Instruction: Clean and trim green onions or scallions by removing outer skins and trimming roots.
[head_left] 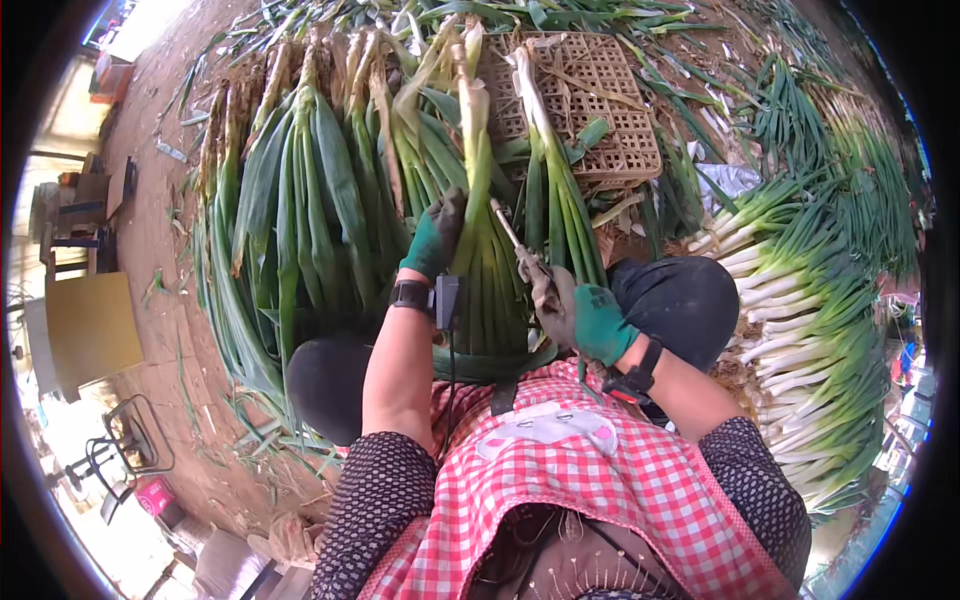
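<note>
My left hand (436, 236), in a green and dark glove, is closed round the green part of a large scallion (474, 130). The scallion's pale root end points away from me, and its leaves fan down between my knees. My right hand (572, 310), gloved the same way, grips what looks like a blow gun (506, 225) with a thin metal nozzle. The nozzle tip is just right of the held stalk; fingers hide the tool's body. Right of it, a scallion with a white stem (530, 95) leans over a brown slatted plastic basket (605, 100).
Unpeeled scallions with brown roots (300, 190) lie heaped on the left. On the right is a long row of white-stemmed scallions (800, 340), with another bundle (855, 150) beyond. Leaf scraps litter the ground. A yellowish board (95, 328) and a metal-framed stool (135, 440) stand far left.
</note>
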